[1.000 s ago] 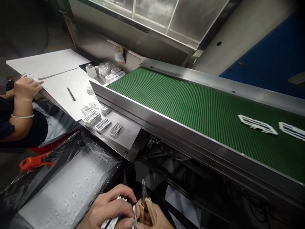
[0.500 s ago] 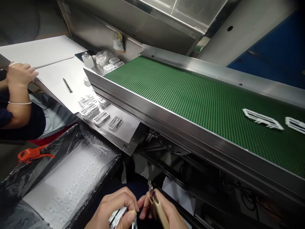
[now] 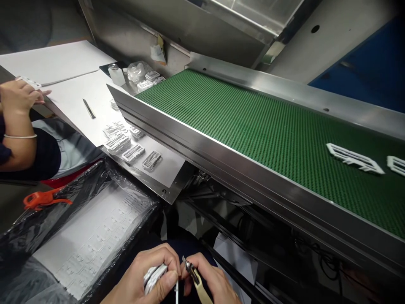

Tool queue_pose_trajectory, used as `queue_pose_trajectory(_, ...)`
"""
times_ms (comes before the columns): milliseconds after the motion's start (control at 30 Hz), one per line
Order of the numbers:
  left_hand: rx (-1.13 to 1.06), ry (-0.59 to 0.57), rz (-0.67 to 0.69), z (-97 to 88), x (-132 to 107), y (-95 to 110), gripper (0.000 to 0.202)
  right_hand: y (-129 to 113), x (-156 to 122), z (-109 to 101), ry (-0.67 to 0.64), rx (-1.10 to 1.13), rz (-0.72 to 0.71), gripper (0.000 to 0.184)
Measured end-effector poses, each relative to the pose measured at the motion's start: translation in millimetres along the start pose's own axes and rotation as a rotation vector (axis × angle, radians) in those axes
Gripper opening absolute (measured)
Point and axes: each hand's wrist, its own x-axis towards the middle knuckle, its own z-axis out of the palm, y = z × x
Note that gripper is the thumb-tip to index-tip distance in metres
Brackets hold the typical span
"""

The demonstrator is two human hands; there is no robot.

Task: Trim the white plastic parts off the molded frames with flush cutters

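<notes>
- Several white plastic parts (image 3: 154,276), low in the middle of the head view, clasped as a stack in the left hand (image 3: 136,278), with fingers curled over and thumb along the near side; long axes slanting from lower left to upper right.
- Below the left fingertips, one thin white strip (image 3: 176,292), nearly upright, lower end pointing down.
- In the right hand (image 3: 215,278), wrapped around pale yellow handles, a pair of nippers (image 3: 198,280); long axis from lower right to upper left, metal tips toward the upper left, just beside the left fingers. Cannot tell about contact between tips and strip.
- Beyond, a metal-sided conveyor with a green belt (image 3: 237,118); on it, toward the right, two white frames (image 3: 354,158), one slanting down to the right, the other cut off by the picture edge.
- At left, a white-covered table (image 3: 71,93) bearing a narrow blade-like strip (image 3: 89,108) and piles of white parts (image 3: 117,142); beside it, a co-worker's hand (image 3: 19,96) with a white piece.
- Far right, a blue panel (image 3: 363,71).
- Lower left, a plastic-lined container (image 3: 19,249) holding a white sheet (image 3: 91,215) with rows of small shapes; near its far left edge, an orange tool (image 3: 41,198).
- Behind the piles, a small bottle (image 3: 116,76) next to a clear bag (image 3: 136,72).
</notes>
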Motion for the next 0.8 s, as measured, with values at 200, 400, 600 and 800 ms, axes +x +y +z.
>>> queue_pose_trajectory(200, 0.078, -0.064, 0.012, -7.0, -2.3, 10.8, 0.012, 1.6, 5.1, -5.3, -0.047, 0.102, -0.113, 0.009)
queue_pose_trajectory(400, 0.219, -0.094, 0.029, -3.0, -1.0, 13.6, 0.014, 0.8, 4.6, -10.3, -0.089, 0.046, -0.151, 0.019)
queue_pose_trajectory(600, 0.262, -0.111, -0.060, -7.0, 3.2, 9.5, 0.024, -2.0, -13.8, -50.1, -0.035, -0.429, -0.219, 0.034)
queue_pose_trajectory(800, 0.210, -0.169, -0.118, -6.6, 6.9, 12.4, 0.027, -10.6, -28.3, -81.0, -0.005, -0.845, -0.353, 0.046)
